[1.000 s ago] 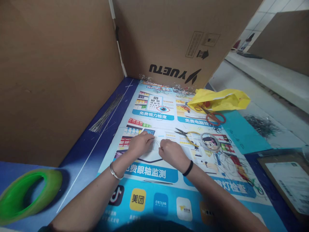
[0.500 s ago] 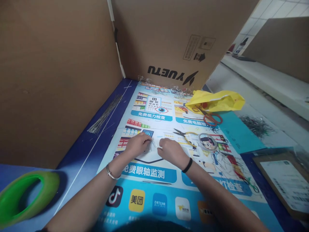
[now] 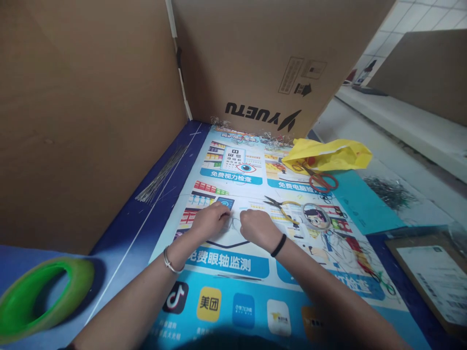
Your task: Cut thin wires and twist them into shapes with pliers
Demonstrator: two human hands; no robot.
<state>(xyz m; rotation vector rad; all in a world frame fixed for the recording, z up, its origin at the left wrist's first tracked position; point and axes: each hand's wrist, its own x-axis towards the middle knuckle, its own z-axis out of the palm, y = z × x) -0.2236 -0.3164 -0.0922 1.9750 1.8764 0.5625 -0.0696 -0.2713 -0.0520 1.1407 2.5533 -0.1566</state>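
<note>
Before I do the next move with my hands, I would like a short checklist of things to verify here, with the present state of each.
1. Left hand gripping the thin wire: cannot tell; its contact with the wire is too small to make out.
2. Right hand gripping the wire: cannot tell; the fingers are curled and hide any contact.
3. Pliers apart from the right hand: ok, they lie to its right.
4. Pliers closed: not ok; their jaws stand open.
5. Scissors away from both hands: ok, they lie by the yellow bag.
6. Tape roll apart from the left forearm: ok.
</note>
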